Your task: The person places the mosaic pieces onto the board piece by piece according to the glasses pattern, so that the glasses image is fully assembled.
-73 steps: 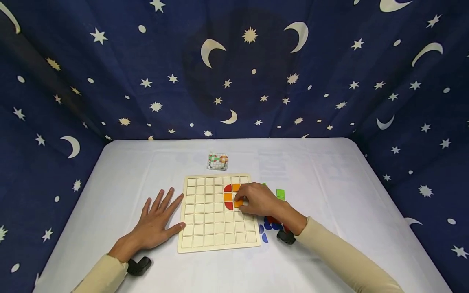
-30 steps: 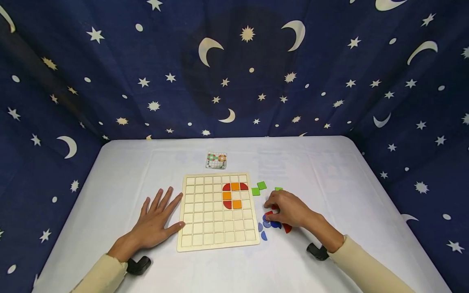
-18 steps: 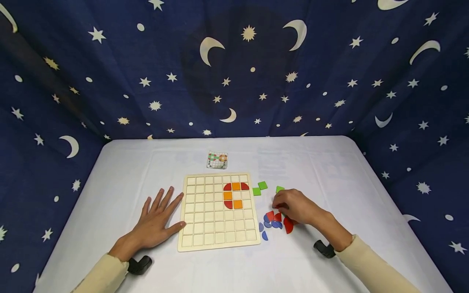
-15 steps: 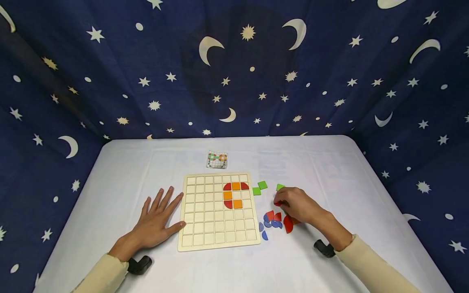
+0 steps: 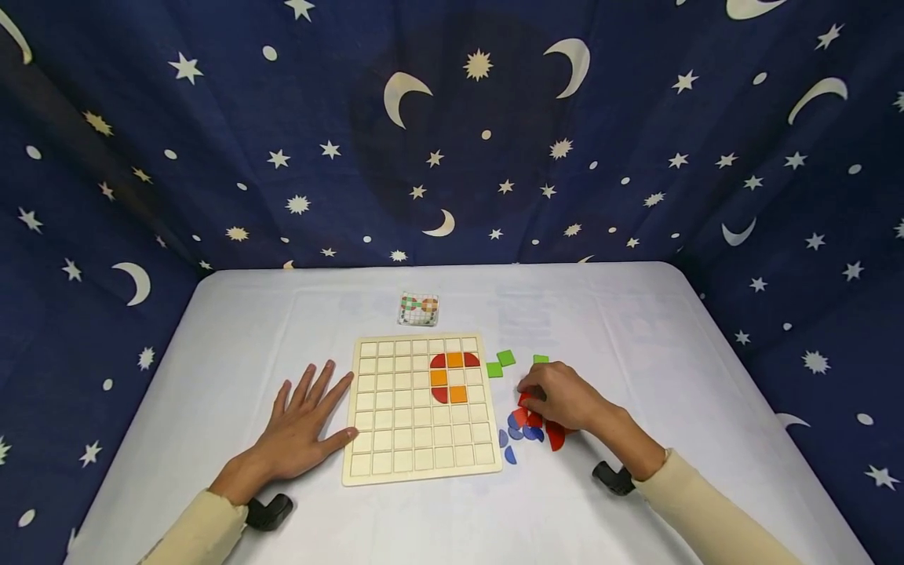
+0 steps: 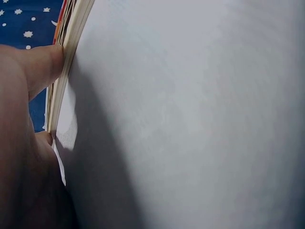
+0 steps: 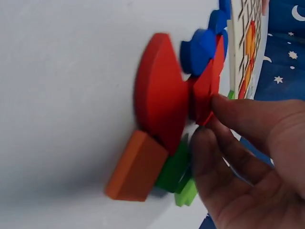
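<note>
My left hand (image 5: 300, 431) lies flat with fingers spread on the table, its thumb and index fingertip at the left edge of a pale wooden grid board (image 5: 395, 428). Red quarter-circle and orange square tiles (image 5: 457, 395) form a partial ring in the board's upper right. Beyond the board's right edge, my right hand (image 5: 565, 396) pinches a red tile (image 5: 524, 399) between thumb and fingers, low over a pile of loose tiles. In the right wrist view a larger red curved tile (image 7: 159, 90), an orange block (image 7: 137, 167) and green tiles (image 7: 174, 164) lie beside the fingers.
Blue curved tiles (image 5: 530, 432) are scattered at the pile's near side. Green square tiles (image 5: 505, 358) lie right of the board. A small pattern card (image 5: 419, 309) sits behind it. A starry dark blue cloth (image 5: 487, 102) hangs round the white table.
My right hand has left the orange tile on the board, moved right to the loose pile and taken a red tile, now shifted slightly left. My left hand has stayed in place.
</note>
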`<state>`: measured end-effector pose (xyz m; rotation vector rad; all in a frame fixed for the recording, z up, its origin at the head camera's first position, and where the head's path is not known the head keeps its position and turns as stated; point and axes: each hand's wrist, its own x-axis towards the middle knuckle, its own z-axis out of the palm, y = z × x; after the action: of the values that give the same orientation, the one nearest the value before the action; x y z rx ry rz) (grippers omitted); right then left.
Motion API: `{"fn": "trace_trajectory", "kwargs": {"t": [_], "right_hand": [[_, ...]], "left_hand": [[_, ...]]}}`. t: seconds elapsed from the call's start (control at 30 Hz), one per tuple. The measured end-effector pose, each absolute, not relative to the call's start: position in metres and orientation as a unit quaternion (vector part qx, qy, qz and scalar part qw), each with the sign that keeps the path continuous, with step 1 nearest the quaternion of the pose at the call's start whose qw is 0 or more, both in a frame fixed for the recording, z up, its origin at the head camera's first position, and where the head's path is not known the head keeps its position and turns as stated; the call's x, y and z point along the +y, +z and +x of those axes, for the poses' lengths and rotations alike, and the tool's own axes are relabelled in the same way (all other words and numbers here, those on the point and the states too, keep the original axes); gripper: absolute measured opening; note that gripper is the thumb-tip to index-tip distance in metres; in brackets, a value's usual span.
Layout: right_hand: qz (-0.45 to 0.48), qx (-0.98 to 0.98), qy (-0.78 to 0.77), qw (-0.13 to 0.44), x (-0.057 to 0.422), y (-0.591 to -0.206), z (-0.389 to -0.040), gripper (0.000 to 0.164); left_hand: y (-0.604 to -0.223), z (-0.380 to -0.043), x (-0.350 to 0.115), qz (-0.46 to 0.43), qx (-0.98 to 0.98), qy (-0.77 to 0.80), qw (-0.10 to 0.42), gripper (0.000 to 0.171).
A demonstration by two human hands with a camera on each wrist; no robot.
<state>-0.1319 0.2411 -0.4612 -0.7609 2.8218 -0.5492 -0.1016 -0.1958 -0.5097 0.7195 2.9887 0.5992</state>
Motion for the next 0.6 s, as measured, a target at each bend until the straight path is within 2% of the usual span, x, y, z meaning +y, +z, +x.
{"fn": "trace_trajectory", "kwargs": {"t": [0.27, 0.6], "right_hand": [[-0.266, 0.929, -0.22, 0.137, 0.2392, -0.458, -0.1301, 0.019], [-0.269, 0.928, -0.206, 0.152, 0.2422, -0.454, -0.1247, 0.015]], "left_hand": [[-0.5056, -0.1022, -0.1945, 0.226, 0.954, 0.195, 0.008, 0.081], [-0.5108, -0.101, -0.1957, 0.236, 0.949, 0.207, -0.01, 0.081]]}}
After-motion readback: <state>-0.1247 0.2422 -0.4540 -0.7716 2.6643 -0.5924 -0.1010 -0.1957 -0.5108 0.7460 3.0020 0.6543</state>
